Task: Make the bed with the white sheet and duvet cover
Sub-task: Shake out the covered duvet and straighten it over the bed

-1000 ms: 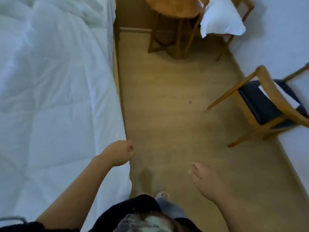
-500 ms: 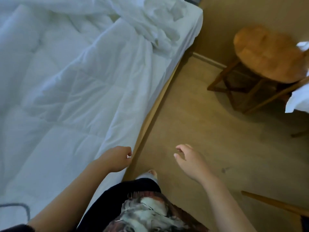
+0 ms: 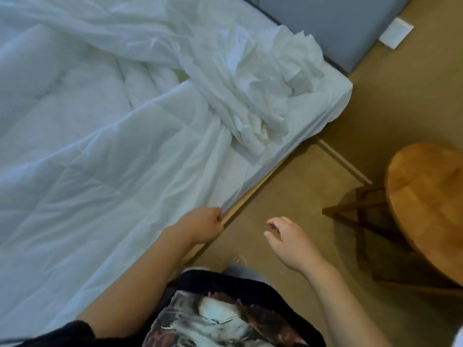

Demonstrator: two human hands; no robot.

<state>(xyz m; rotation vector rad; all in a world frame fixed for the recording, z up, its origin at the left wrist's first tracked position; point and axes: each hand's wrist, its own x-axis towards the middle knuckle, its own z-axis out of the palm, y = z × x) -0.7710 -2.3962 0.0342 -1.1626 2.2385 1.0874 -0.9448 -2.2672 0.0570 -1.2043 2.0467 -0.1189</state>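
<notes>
You've turned to the crumpled sheet, likely next to spread; left hand fisted, empty; right hand relaxed open.

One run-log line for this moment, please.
bed: unmade | left hand: curled at quilted white duvet edge, grip unclear | right hand: open, empty, over floor | crumpled white linen: heaped at bed corner
</notes>
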